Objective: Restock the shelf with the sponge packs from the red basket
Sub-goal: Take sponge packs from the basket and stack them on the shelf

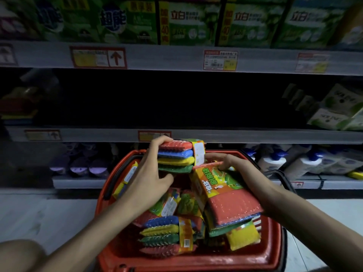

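Containers with purple tops (78, 166) stand on the lowest shelf at far left. Right of them, my left hand (151, 173) grips a sponge pack (175, 157). My fingers curl over its red top and my thumb presses up under its green bottom, so the red, blue, yellow and green layers face me edge-on. I hold this pack above the far rim of the red basket (110, 185), just in front of the middle shelf's front edge (235, 136). The space behind that edge is dark.

Loose packs (167, 236) lie heaped in the basket below. To the right, my right hand (237, 165) holds a second pack (225, 195) by its far end, with my fingers bent down onto the orange and green label. I cannot tell where my thumb sits. This pack tilts, with its red near end low over the heap. White bottles with blue caps (294, 161) line the low shelf at far right.
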Available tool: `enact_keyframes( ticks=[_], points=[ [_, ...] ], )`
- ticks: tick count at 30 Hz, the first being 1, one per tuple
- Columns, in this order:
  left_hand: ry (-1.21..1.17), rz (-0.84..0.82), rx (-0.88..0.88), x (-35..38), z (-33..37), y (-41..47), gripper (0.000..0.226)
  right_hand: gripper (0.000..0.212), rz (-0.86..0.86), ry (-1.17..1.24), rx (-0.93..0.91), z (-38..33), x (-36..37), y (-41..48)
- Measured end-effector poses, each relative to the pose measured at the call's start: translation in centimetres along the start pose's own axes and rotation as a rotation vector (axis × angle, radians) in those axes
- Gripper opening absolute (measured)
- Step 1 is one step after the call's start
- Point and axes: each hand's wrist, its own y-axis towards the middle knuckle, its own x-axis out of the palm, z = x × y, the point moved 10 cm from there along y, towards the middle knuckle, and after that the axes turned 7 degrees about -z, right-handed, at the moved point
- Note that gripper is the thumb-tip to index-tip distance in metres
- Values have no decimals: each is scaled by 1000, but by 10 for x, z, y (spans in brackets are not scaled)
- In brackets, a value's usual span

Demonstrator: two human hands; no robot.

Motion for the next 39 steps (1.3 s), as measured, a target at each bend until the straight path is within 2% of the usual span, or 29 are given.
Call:
enact_keyframes(
  ticks=[1,3,4,6,8,13,14,17,19,25,28,34,37,39],
  points=[
    [-46,1,6,-2,2,-1,78,55,-31,77,53,3,8,-3],
    [-154,-4,-29,-5,1,-3,65,56,-140,174,-47,0,21,-18],
    [-243,0,-71,-6,-1,-4,54,59,-136,102,-97,-15,29,-35],
    [-495,43,-146,-11,-7,-5,33,58,-72,118,-72,-20,33,-45],
    [-664,100,-197,-15,-16,-5,25,60,-57,133,-132,-31,43,-64],
    [-724,160,-255,-22,-27,-4,10,66,58,59,-293,-49,46,-66],
    [-757,182,-263,-25,-27,-4,15,68,77,11,-323,-53,46,-68],
    [-821,209,-275,-33,-29,-3,61,70,117,-73,-373,-61,51,-72],
    [-840,161,-313,-29,-31,-6,74,69,131,-101,-381,-61,52,-68],
    [-769,39,-468,-23,-42,-28,59,65,120,-219,-402,-66,60,-73],
    [-781,9,-489,-27,-43,-39,54,69,132,-323,-407,-72,58,-77],
    [-880,308,-453,-74,-59,-47,47,69,152,-402,-457,-98,70,-78],
    [-911,418,-433,-97,-71,-54,61,68,126,-471,-478,-114,84,-74],
    [-932,473,-415,-112,-77,-61,56,60,121,-494,-486,-127,93,-68]
  ],
)
